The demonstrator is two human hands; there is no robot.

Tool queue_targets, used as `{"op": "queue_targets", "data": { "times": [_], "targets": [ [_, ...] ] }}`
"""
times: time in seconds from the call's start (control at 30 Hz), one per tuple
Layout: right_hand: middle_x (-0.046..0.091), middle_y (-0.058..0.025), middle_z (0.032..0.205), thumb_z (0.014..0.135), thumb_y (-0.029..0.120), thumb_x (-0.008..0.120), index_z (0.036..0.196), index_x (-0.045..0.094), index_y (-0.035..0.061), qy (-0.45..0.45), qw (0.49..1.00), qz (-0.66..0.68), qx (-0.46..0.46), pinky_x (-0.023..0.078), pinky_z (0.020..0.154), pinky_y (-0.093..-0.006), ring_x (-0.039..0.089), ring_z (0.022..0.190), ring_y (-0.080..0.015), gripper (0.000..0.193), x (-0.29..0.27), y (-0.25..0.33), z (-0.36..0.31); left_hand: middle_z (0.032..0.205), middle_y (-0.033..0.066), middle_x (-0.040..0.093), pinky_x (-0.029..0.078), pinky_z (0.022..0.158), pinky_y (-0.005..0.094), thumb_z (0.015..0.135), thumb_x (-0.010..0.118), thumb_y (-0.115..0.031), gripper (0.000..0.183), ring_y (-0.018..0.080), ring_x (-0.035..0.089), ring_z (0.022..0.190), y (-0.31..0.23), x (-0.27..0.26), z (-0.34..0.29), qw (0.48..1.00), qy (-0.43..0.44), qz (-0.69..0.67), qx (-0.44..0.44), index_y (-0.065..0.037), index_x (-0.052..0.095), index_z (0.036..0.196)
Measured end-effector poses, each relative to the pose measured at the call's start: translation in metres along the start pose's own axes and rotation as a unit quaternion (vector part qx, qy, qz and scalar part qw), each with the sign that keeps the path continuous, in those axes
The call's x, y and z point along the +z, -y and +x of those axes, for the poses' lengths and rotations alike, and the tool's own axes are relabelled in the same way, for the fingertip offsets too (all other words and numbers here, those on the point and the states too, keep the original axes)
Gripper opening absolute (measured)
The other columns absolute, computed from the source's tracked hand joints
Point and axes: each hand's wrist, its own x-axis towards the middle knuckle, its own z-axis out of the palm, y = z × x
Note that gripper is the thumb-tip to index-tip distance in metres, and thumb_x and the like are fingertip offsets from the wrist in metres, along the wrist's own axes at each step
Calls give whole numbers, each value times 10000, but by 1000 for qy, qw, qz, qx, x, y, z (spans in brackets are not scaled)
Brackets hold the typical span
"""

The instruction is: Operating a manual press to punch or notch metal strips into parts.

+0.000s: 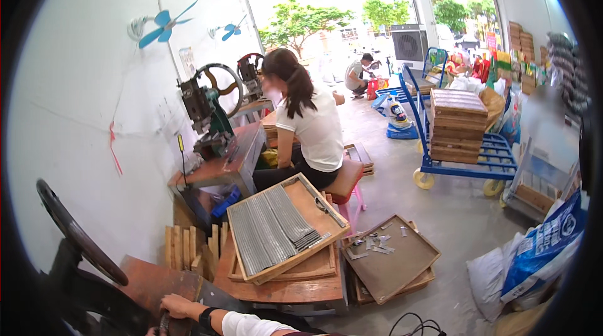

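Observation:
Only one of my hands shows, at the bottom edge. I take it for my right hand (178, 306), with a black wristband and a white sleeve. It lies on a brown wooden bench top (151, 279) beside a dark metal plate (220, 302). Its fingers bend down over a small dark part at the frame's edge, and what they hold is hidden. A black handwheel (75, 233) of a press rises just left of it. My left hand is out of sight.
A wooden tray of grey metal strips (276, 226) leans on stacked trays. A flat tray with loose metal bits (392, 254) lies to its right. A person in a white shirt (311, 128) sits at another press (210, 113). Further right are a blue cart of trays (461, 128) and sacks (540, 251).

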Motion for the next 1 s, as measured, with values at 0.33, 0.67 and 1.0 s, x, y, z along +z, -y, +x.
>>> {"op": "queue_targets", "data": {
  "times": [0.33,0.67,1.0],
  "targets": [
    [668,-122,805,707,102,571,749,675,101,-101,992,-52,-58,500,635,-422,629,766,-323,112,14,-5,1,1073,165,659,452,848,417,890,600,-255,280,356,588,995,2,2,-4,996,-51,-37,59,-73,677,1089],
    [628,-130,1050,734,101,608,971,689,81,-26,999,-2,-23,461,876,-438,549,1043,-340,250,-8,5,-9,1047,198,653,466,819,425,867,632,-295,322,365,595,951,-3,0,0,1000,-3,11,19,-68,665,1092],
    [635,-163,952,727,93,567,960,669,95,37,999,-11,-12,481,806,-459,579,972,-361,255,-8,32,-8,1018,172,662,467,807,435,868,624,-361,346,357,600,945,5,-14,-16,998,17,9,-59,-66,665,1043]
  ]
}}
